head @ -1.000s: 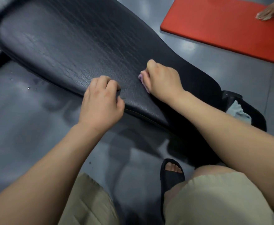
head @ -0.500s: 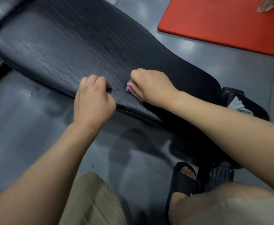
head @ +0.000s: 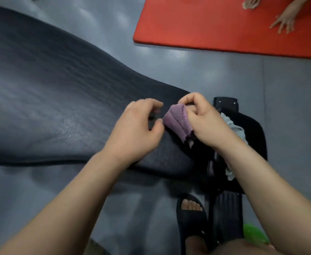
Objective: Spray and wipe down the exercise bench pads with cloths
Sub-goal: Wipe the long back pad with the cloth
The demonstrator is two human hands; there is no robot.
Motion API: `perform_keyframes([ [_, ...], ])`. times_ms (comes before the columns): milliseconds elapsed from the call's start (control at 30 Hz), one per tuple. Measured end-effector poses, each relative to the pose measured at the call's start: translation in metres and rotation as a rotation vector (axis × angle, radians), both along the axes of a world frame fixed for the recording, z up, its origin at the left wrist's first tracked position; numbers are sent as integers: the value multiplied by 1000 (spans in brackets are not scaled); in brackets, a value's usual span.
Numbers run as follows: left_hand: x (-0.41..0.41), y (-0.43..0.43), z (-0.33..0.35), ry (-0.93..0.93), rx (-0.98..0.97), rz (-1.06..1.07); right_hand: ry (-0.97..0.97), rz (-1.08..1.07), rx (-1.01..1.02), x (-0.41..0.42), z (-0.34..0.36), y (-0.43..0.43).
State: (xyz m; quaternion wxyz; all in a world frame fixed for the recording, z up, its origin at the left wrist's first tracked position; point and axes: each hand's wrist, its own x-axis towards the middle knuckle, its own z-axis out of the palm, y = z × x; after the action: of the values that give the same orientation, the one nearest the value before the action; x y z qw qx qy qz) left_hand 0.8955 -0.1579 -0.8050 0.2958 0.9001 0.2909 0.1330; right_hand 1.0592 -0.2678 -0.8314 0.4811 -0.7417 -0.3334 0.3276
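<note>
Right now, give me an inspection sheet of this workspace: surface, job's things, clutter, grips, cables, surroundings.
Surface: black bench pad, textured, narrowing toward the hands.
Job's things: purple cloth bunched at the pad's narrow end; grey cloth lies on the seat pad behind the right arm.
Clutter: green thing at lower right, too cut off to identify.
Grips: right hand pinches the purple cloth; left hand is curled beside its edge, contact unclear.
Cables: nothing seen.
Surroundings: grey floor; red mat with another person's hands on it; black sandal on a foot beside the bench frame.
</note>
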Motion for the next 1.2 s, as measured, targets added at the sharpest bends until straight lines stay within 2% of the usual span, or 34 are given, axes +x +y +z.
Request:
perform_keyframes([
  [100, 51, -19, -8, 28, -143, -108, 286, -207, 52, 20, -10, -25],
  [200, 86, -34, -16, 54, -234, -117, 765, -353, 222, 35, -11, -54],
  [267, 109, -47, -23, 40, -268, -112, 811, -371, 271, 49, -12, -79],
  [467, 153, -81, -29, -42, -514, -119, 135, -446, 176, 70, -30, -136],
  [567, 164, -95, -25, -35, -671, -198, 69, -350, 223, 65, -34, -148],
  [633, 170, -103, -24, -39, -761, -213, 70, -438, 224, 65, -39, -151],
  [667, 170, -105, -26, -29, -720, -215, 46, -499, 208, 67, -43, -153],
  [700, 170, -106, -29, -4, -592, -236, -1, -566, 168, 71, -48, -158],
  [800, 159, -110, -43, 123, -40, -402, -110, -722, 26, 78, -55, -175],
  [900, 149, -116, -62, 367, 255, -565, -218, -754, -81, 83, -60, -188],
  [967, 147, -117, -69, 398, 314, -563, -273, -750, -143, 83, -61, -189],
  [1100, 152, -119, -72, 275, 282, -552, -293, -759, -213, 81, -59, -185],
  [1200, 154, -115, -66, 130, 139, -436, -345, -751, -221, 78, -62, -183],
])
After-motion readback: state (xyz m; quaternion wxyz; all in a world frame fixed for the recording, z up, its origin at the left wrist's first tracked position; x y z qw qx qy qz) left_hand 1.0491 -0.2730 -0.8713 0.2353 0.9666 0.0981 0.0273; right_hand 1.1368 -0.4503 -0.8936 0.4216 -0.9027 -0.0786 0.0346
